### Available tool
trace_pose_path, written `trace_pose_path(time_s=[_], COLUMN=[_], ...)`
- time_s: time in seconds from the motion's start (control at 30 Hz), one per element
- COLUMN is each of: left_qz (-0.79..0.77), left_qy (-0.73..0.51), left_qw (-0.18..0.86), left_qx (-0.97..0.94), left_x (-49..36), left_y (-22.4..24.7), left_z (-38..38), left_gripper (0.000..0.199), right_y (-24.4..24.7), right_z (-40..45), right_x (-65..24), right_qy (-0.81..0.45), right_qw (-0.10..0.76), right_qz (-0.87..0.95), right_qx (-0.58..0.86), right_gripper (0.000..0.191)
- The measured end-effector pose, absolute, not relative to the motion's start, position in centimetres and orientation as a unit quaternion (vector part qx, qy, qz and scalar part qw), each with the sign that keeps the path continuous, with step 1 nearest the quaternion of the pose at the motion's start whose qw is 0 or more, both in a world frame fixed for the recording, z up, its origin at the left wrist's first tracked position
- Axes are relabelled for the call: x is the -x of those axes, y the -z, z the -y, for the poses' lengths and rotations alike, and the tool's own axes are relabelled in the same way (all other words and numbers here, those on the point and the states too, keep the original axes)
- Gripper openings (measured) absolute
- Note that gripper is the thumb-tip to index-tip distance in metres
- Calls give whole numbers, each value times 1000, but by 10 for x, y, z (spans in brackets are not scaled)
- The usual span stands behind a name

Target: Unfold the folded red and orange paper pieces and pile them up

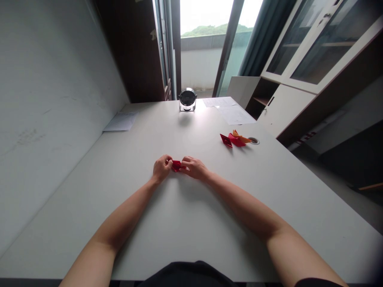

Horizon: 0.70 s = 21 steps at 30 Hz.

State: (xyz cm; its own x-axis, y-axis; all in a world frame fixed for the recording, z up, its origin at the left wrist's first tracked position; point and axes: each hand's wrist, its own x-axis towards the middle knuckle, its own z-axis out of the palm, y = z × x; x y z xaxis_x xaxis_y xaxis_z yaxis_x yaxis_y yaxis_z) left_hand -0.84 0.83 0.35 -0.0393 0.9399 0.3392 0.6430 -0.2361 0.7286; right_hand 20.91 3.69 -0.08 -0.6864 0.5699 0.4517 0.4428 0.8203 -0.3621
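A small folded piece of red paper [176, 166] is held between both hands, just above or on the white table [179, 223]. My left hand [162, 167] grips its left end, fingers bent and pinched together. On its right end, my right hand [194, 167] has its fingers closed round the paper. The middle of the red paper shows between the fingertips; its ends are hidden by them.
Folded red paper shapes [226, 140] and an orange one [241, 137] lie to the right, beside a round cable hole [254, 141]. A round black-and-silver device [187, 99] stands at the back. Paper sheets [121, 121] lie near the wall, others [235, 114] at the back right.
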Motion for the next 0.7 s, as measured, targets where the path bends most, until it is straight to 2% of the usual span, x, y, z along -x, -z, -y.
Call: trace_pose_path(time_s=[0.23, 0.47, 0.7], left_qz=[-648, -633, -561], left_qy=[-372, -388, -352], left_qw=[185, 203, 141], left_qx=[-638, -638, -736], left_x=[11, 14, 7], left_y=[-9, -6, -7], left_z=[-8, -9, -5], left_gripper=[15, 11, 34], right_y=[3, 4, 6], right_z=[-40, -39, -38], right_x=[-210, -209, -208], right_qy=[-130, -172, -171], right_qw=[291, 355, 362], right_qz=[890, 847, 848], right_qx=[326, 358, 348], right_gripper=[19, 13, 12])
